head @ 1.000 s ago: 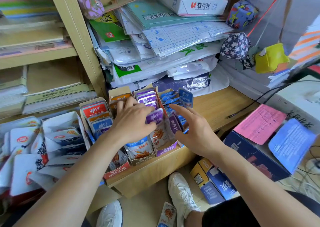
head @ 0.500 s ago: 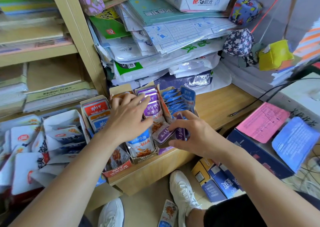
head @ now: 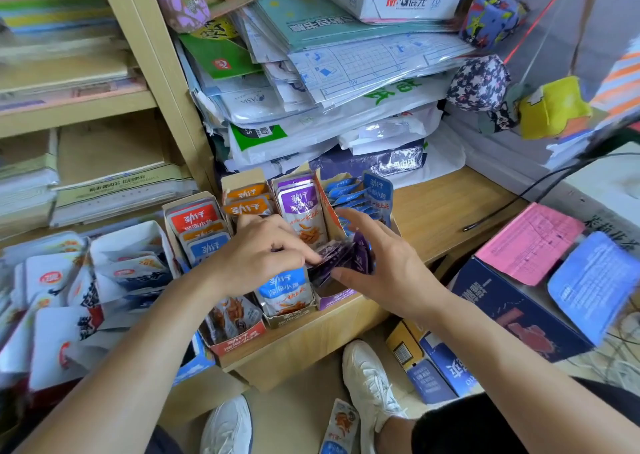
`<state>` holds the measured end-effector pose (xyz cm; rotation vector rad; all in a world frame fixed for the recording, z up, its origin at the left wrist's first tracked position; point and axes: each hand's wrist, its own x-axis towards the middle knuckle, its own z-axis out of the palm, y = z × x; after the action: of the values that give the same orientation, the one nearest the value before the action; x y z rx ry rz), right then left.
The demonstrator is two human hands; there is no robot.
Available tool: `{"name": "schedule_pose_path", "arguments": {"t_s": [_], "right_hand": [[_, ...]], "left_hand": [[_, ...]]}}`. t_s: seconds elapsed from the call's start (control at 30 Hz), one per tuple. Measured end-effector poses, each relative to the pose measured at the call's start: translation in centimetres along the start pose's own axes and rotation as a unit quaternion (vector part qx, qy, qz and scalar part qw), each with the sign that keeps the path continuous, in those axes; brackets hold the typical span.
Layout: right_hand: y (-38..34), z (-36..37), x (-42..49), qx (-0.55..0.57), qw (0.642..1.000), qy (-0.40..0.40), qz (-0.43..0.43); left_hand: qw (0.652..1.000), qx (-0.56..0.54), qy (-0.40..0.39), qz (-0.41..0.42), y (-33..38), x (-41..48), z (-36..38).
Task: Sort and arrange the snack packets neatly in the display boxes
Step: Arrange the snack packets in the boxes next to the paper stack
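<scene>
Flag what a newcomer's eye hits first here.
Both hands meet mid-frame over the display boxes: the left hand and right hand hold a bunch of purple packets. Behind them a messy heap of paper packs towers; one stray packet lies on the floor between the shoes.

We had one view, a wide-angle camera worn on the head. It looked forward and steeply down, close over the worktop. The boxes and packets lay mid-frame, a shelf rose at the upper left, and the floor showed along the bottom edge. Both forearms entered from the lower corners.
</scene>
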<state>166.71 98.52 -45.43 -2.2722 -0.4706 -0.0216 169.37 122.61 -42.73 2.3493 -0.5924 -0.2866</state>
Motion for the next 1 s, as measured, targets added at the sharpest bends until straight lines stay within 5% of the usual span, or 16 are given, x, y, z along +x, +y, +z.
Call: {"name": "schedule_pose_path", "arguments": {"t_s": [0.2, 0.4, 0.77, 1.0], "right_hand": [[0.2, 0.2, 0.8, -0.056, 0.998, -0.018, -0.027], [-0.1, 1.4, 2.3, -0.047, 0.998, 0.037, -0.016], [0.5, 4.1, -1.5, -0.042, 0.980, 0.192, -0.016], [1.0, 3.5, -4.1, -0.070, 0.992, 0.109, -0.001]], "left_hand": [[0.995, -0.012, 0.094, 0.005, 0.0, -1.4, -1.2], [0.982, 0.126, 0.137, -0.021, -1.2, -5.0, -0.5], [0.973, 0.022, 0.205, 0.106, -1.2, -9.3, 3.0], [0.963, 0.080, 0.209, 0.150, -0.9, -10.8, 4.6]]}}
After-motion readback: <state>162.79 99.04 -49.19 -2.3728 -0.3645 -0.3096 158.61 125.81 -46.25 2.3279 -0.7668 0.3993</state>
